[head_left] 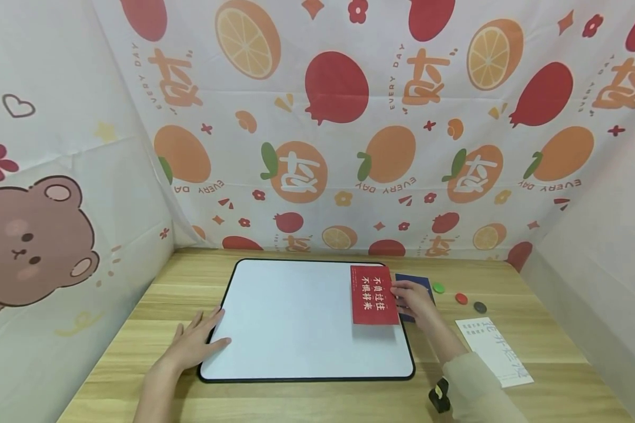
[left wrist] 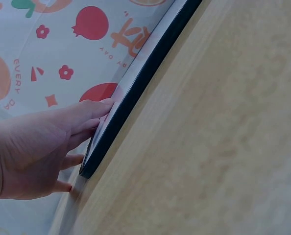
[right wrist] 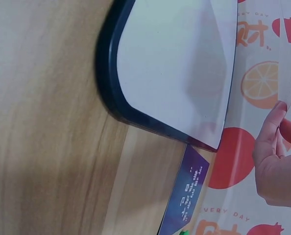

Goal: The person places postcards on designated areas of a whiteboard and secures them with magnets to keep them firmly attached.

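Note:
A whiteboard (head_left: 286, 323) with a black rim lies flat on the wooden table. At its left edge rests my left hand (head_left: 190, 346), fingers spread and fairly straight; in the left wrist view the thumb of that hand (left wrist: 42, 142) lies over the board's rim (left wrist: 131, 98). My right hand (head_left: 420, 305) pinches the right edge of a red card (head_left: 367, 296) printed with white characters. The card hovers over the board's right part and casts a shadow. Nearly edge-on, it shows as a pale sheet (right wrist: 286, 68) above the pinching hand (right wrist: 280, 166) in the right wrist view.
A dark blue card (head_left: 418, 282) lies beside the board's right edge, partly behind my right hand. Farther right are green (head_left: 438, 288), red (head_left: 461, 298) and black (head_left: 480, 307) round discs. A white card (head_left: 489, 346) with handwriting lies nearer. A fruit-print cloth (head_left: 338, 135) hangs behind.

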Demonstrator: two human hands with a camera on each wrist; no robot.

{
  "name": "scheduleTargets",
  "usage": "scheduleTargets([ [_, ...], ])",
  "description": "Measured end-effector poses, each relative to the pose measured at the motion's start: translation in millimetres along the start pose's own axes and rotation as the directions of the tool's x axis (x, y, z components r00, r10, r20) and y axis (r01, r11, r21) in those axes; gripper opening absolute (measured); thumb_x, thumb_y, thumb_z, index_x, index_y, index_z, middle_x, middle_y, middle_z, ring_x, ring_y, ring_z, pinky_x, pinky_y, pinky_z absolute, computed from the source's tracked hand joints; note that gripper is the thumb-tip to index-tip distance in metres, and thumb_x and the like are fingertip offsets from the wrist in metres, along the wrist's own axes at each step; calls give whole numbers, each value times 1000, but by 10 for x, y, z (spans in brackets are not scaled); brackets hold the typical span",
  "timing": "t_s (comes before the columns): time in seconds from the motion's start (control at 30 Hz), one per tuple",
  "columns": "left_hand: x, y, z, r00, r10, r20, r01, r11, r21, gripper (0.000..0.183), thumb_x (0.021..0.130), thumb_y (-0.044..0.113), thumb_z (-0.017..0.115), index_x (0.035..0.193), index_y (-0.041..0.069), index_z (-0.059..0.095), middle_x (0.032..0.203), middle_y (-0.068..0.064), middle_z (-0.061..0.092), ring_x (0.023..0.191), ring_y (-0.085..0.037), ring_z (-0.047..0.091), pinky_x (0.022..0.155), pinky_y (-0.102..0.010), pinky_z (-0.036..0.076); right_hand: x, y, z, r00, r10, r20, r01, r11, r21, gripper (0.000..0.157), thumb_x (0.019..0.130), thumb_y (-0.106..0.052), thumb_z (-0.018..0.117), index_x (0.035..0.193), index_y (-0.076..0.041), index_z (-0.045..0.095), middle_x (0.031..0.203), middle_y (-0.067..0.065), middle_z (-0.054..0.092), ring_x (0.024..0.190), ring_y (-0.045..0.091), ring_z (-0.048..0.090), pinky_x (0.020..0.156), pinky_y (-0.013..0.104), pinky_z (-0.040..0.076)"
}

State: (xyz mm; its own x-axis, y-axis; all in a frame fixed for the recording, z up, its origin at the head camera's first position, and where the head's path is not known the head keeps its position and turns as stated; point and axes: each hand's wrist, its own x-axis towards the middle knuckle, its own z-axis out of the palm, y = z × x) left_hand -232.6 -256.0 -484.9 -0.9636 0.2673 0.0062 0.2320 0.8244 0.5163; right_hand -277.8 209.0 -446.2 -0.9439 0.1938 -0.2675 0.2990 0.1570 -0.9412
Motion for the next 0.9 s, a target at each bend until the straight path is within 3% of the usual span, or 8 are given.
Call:
scheduleTargets([
  [0.63,-20,17,-12,1000,-9,4,9,1000,-23,75,84,42,62,137,-5,36,143,-24,27,127,-54,11,92,-72,-1,95,-18,148,1000,17,-6,-17,1000,6,28,92,-10,54,118,0,56,100,14,59,83,24,61,72,35,52],
  [0.9,-26,43,-29,1000,-8,0,8,1000,-22,75,84,41,62,137,-5,36,143,-25,28,127,-53,11,92,-72,-1,117,11,224,1000,17,-1,-17,1000,-14,27,92,-8,53,117,1,56,101,15,61,80,22,63,66,31,53],
])
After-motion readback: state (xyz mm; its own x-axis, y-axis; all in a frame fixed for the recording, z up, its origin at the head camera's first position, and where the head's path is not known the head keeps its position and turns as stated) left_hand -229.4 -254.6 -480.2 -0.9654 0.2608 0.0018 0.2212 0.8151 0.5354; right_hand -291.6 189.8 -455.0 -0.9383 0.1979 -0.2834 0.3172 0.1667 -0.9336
